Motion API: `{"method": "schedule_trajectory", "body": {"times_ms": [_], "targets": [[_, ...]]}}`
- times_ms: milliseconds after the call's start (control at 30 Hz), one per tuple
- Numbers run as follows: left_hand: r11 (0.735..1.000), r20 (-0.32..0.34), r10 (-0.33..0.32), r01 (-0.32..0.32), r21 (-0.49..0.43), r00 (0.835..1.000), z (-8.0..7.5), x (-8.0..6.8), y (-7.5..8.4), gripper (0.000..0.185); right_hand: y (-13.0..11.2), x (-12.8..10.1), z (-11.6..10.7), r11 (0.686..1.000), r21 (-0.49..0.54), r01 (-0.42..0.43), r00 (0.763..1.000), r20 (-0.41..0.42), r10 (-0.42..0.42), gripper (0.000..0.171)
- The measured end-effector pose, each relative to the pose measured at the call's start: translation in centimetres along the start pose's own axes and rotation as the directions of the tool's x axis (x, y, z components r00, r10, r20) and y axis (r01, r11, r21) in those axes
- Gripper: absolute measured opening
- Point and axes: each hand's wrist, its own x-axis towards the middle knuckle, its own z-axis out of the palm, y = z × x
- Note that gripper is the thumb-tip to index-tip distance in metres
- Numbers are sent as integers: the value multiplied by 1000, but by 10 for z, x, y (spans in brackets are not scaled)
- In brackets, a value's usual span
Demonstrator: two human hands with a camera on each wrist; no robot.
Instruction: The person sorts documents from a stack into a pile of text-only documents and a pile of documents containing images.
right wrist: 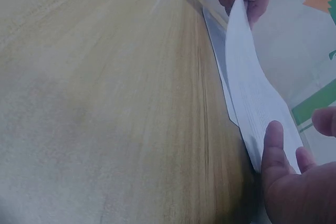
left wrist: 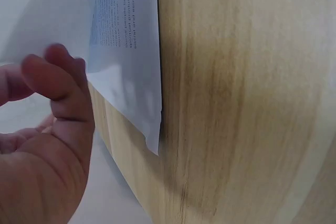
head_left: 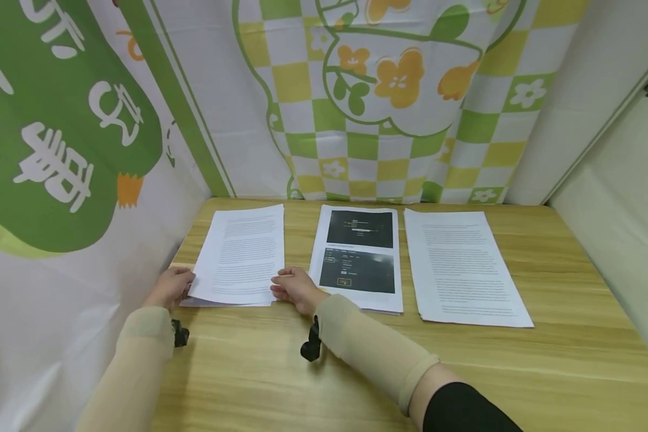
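fingers of both hands pinch the left paper stack point(head_left: 241, 255) on wooden table point(head_left: 545, 354), cloth-walled.

Desk booth: wooden tabletop point(head_left: 518, 372), cloth backdrop point(head_left: 389, 90)

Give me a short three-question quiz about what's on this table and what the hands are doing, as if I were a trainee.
1. True or false: both hands hold the left stack of paper.
2. How many stacks of paper lie on the table?
A) two B) three C) four
3. Which stack shows dark pictures rather than only text?

Key:
1. True: the left hand and right hand each have a grip on its near edge, lifting the top sheets.
2. B
3. The middle stack; the right stack is text only.
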Motion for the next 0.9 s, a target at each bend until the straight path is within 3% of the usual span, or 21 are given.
{"method": "schedule_trajectory", "body": {"times_ms": [100, 233, 333, 500, 600, 733, 900], "targets": [[997, 37, 43, -41, -58, 998, 1, -2, 0, 48, 1, -2, -1, 996, -81, 29, 999, -19, -31, 33], [991, 91, 55, -44, -123, 994, 2, -5, 5, 50, 1, -3, -1, 961, -247, 122, 983, -104, -152, 26], [998, 90, 24, -18, -67, 996, 6, -6, 7, 54, 0, -4, 0, 919, -353, 175, 959, -151, -240, 25], [999, 36, -32, 31, 32, 999, 12, -5, 7, 57, -6, -7, 3, 865, -465, 187, 946, -152, -287, 36], [999, 46, -42, 42, -2, 998, 13, -5, 10, 60, -11, -8, 5, 879, -442, 177, 956, -135, -260, 45], [997, 71, -53, 57, -49, 996, 14, -4, 12, 52, -13, -8, 5, 928, -344, 141, 972, -131, -196, 55], [998, 96, -56, 55, 14, 994, 14, -2, 8, 58, -7, -6, 0, 951, -300, 76, 982, -140, -123, 60]]}}
